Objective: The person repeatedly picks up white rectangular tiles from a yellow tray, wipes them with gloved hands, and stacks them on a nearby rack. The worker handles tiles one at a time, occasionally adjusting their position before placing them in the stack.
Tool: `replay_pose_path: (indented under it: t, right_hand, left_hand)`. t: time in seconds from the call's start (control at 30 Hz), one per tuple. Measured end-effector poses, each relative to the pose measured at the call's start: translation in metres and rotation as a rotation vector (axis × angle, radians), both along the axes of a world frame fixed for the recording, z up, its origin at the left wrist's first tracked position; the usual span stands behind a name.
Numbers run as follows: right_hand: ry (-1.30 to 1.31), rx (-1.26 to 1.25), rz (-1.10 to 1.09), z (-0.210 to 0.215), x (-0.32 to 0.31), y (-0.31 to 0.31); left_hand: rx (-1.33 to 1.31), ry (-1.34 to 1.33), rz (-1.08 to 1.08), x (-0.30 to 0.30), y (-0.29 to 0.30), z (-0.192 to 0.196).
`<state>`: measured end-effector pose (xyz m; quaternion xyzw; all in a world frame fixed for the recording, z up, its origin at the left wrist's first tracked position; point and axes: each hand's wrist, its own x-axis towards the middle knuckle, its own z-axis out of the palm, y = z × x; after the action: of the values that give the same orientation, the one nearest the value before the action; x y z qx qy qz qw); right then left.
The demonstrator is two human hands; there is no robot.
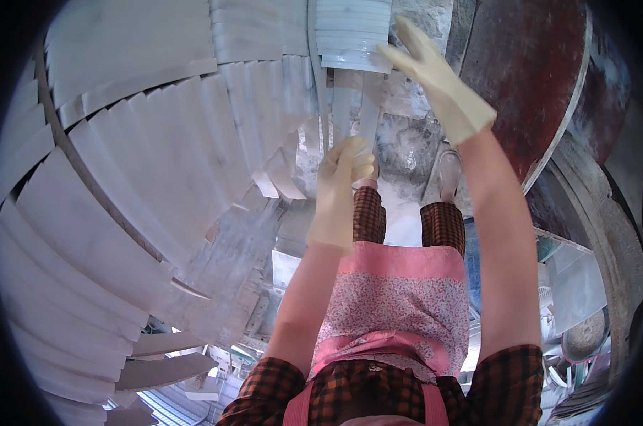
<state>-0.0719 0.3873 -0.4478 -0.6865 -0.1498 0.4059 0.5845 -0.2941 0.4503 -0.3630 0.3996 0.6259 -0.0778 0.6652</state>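
Observation:
Both my hands wear cream rubber gloves. My right hand (435, 71) reaches forward with thumb and fingers spread apart; a fingertip is at the right edge of a stack of white slats or tiles (354, 34), and whether it touches cannot be told. Closer to my body, my left hand (342, 167) is closed, its fingers curled inward. What it holds, if anything, is hidden. Beyond it, two pale strips (369, 103) run from the white stack toward my left hand; whether they meet the hand is unclear.
Long rows of whitish sheets (158, 156) lean on the left. A dark red board (524, 78) stands on the right, beside a curved grey edge (598, 206). Dusty, stained floor (410, 149) lies around my shoes (449, 174). A round basin (584, 337) sits lower right.

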Motion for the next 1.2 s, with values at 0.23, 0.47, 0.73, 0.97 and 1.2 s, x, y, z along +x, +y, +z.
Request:
replay_pose_path:
  t: [0.23,0.47,0.73,0.97,1.2]
  right_hand:
    - [-0.165,-0.596,0.198,0.019,-0.035,0.004]
    - [-0.608,-0.604,0.375,0.027,-0.015,0.0]
    - [-0.743,-0.466,0.451,0.021,0.004,-0.005]
    - [-0.993,-0.369,0.504,0.026,0.013,-0.002]
    - [-0.789,-0.294,0.398,0.095,0.02,-0.022]
  left_hand:
    - [-0.003,-0.14,0.011,0.017,0.015,-0.031]
    - [-0.02,-0.472,0.102,0.04,0.032,-0.091]
    - [0.127,-0.551,-0.054,0.058,0.05,-0.117]
    - [0.372,-0.061,-0.615,0.077,0.072,-0.11]
    - [-0.078,-0.297,0.507,0.076,0.066,-0.154]
